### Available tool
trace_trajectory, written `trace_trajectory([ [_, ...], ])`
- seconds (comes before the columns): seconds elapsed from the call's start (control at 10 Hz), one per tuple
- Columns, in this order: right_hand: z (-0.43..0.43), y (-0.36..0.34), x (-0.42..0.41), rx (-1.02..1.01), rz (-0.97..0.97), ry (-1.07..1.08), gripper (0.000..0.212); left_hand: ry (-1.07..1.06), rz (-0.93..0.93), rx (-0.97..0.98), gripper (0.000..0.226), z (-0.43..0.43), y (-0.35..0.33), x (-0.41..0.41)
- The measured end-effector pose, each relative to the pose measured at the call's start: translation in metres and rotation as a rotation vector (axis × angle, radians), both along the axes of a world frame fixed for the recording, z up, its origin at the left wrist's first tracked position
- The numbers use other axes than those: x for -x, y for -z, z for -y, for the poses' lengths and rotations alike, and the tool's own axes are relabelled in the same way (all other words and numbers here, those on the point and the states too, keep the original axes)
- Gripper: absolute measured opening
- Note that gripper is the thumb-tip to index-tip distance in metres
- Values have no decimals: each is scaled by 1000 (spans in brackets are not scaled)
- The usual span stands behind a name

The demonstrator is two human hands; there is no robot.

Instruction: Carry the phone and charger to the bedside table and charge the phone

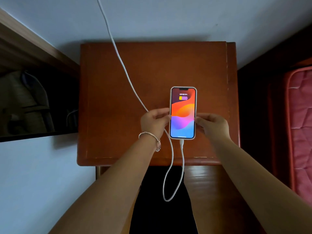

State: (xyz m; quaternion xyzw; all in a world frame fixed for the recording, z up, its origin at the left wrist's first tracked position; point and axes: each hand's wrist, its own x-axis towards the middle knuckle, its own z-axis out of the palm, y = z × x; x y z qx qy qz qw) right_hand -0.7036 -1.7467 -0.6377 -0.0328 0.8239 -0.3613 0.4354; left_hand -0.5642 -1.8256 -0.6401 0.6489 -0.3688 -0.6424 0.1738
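The phone (183,113) lies face up on the wooden counter (118,98), right of centre and toward the front edge, its screen lit with an orange, purple and blue wallpaper. Near the top of the screen sits a small battery icon, part yellow, with a short line of writing above it ending in what looks like a percentage; the characters are too small to read surely. No brand mark shows on its pale case.

The left hand (154,121) pinches the phone's left edge with thumb and fingers, and the right hand (211,125) does the same on the right edge, so both are closed narrowly on the phone. A thin bracelet (152,137) circles the left wrist.

The white charger cable (118,53) comes down from above along the wall, crosses the counter, passes under the left hand, loops off the front edge and comes back up into the phone's bottom port.

A red quilted mattress (300,124) lies to the right; a dark recess (37,102) opens on the left.
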Motion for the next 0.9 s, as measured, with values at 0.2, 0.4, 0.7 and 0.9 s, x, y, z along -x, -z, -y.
trace_trajectory([
  [0.2, -10, 22, -5, -14, -3, 23, 6, 75, 121, 69, 14, -6, 24, 1],
  [0.4, -10, 28, -3, 1, -29, 61, 6, 118, 197, 136, 17, -6, 26, 7],
  [0.7, 0, 31, 6, -1, -90, 14, 6, 121, 241, 161, 12, -4, 27, 8],
  [0.9, 10, -19, 9, 115, -26, 11, 13, 59, 9, 98, 10, 8, -22, 2],
])
